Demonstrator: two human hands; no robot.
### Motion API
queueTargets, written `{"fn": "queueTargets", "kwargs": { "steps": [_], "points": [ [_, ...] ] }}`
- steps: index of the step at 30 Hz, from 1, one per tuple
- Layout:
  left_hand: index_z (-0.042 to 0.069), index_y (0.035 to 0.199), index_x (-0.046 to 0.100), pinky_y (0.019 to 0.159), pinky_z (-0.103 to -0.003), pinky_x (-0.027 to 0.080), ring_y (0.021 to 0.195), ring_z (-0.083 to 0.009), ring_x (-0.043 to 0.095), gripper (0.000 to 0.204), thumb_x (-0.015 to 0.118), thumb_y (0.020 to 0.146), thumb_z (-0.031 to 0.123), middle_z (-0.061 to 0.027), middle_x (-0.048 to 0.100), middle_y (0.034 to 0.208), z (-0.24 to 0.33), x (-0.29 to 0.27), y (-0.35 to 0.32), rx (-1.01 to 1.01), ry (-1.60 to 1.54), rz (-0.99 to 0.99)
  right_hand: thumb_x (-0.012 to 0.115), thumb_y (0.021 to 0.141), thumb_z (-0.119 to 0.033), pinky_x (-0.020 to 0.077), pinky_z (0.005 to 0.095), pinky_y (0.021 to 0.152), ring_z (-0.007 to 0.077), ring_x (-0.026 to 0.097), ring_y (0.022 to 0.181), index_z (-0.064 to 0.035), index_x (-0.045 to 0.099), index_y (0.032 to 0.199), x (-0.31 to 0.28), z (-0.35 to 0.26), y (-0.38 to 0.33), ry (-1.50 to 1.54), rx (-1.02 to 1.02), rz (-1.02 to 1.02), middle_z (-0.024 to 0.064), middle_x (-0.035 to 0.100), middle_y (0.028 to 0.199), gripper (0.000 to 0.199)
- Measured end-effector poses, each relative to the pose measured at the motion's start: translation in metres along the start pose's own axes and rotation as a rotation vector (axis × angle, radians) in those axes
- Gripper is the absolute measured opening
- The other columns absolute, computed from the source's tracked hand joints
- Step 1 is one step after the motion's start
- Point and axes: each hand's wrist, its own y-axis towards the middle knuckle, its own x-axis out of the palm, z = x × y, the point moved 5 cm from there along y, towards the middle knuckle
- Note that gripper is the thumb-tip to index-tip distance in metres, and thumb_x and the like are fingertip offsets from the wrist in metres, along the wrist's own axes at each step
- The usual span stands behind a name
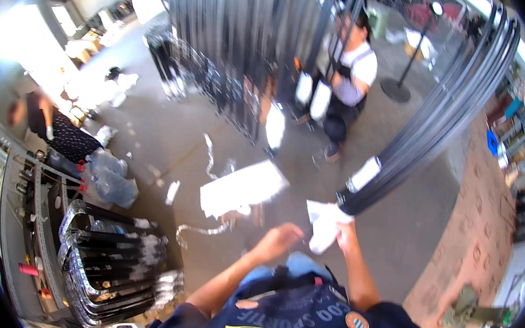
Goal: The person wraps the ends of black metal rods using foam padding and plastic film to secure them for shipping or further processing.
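White sheet point(323, 226) is being gripped by the right hand point(347, 236), best drawn snug around black tubes point(420, 147); left hand point(279, 239) empty.

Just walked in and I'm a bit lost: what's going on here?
The person's right hand holds a white sheet at the near end of a bundle of dark tubes. The left hand is beside it, apparently empty. A co-worker is low beside other dark tubes.

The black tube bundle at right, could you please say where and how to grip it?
Probably the near end of the bundle, beside the white wrap, from the side of the right hand: that end points there, its tubes close together.
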Motion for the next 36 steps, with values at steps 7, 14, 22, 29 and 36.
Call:
{"fn": "queueTargets", "kwargs": {
  "steps": [7,14,22,29,36],
  "points": [
    [0.002,0.101,0.053,0.078,-0.032,0.042,0.090,-0.0238,0.054,0.017,0.050,0.085,0.005,-0.0095,0.054,0.094,0.216,-0.052,-0.012,0.558,-0.092,-0.069,0.060,0.054,0.008,0.0448,0.0372,0.086,0.0252,0.058,0.091,0.0021,0.053,0.105,0.008,-0.004,0.004,0.024,-0.026,-0.039,0.0114,0.059,0.096,0.052],
    [0.004,0.078,0.048,0.077,-0.047,0.043,0.073,-0.0275,0.057,0.006,0.052,0.081,0.006,-0.0156,0.057,0.078,0.344,-0.078,-0.105,1.384,-0.824,0.489,0.061,0.046,0.006,0.0426,0.0379,0.089,0.0256,0.055,0.092,-0.0011,0.055,0.102,-0.005,-0.001,0.004,0.040,0.101,-0.051,0.0102,0.059,0.095,0.057],
    [0.011,0.105,0.047,0.078,-0.044,0.041,0.087,-0.0215,0.052,0.032,0.059,0.076,0.003,-0.0015,0.051,0.105,0.361,-0.075,-0.141,1.803,-0.489,0.614,0.060,0.048,0.004,0.0421,0.0385,0.089,0.0254,0.054,0.092,-0.0011,0.053,0.106,0.017,-0.006,-0.002,0.045,0.132,-0.082,0.0090,0.057,0.095,0.058],
    [0.013,0.108,0.045,0.083,-0.046,0.039,0.092,-0.0236,0.051,0.035,0.060,0.077,0.006,-0.0037,0.051,0.109,0.353,-0.067,-0.157,1.915,-0.384,0.716,0.058,0.051,0.002,0.0399,0.0382,0.091,0.0262,0.052,0.097,-0.0006,0.051,0.107,0.003,-0.004,0.002,-0.029,0.127,-0.097,0.0100,0.055,0.097,0.057],
    [0.014,0.111,0.043,0.087,-0.048,0.038,0.098,-0.0258,0.051,0.038,0.061,0.078,0.010,-0.0059,0.050,0.112,0.351,-0.064,-0.178,1.976,-0.257,0.766,0.056,0.052,0.002,0.0393,0.0383,0.092,0.0267,0.052,0.096,-0.0010,0.051,0.107,0.016,0.004,0.006,-0.060,0.154,-0.137,0.0099,0.055,0.095,0.056]
  ]
}}
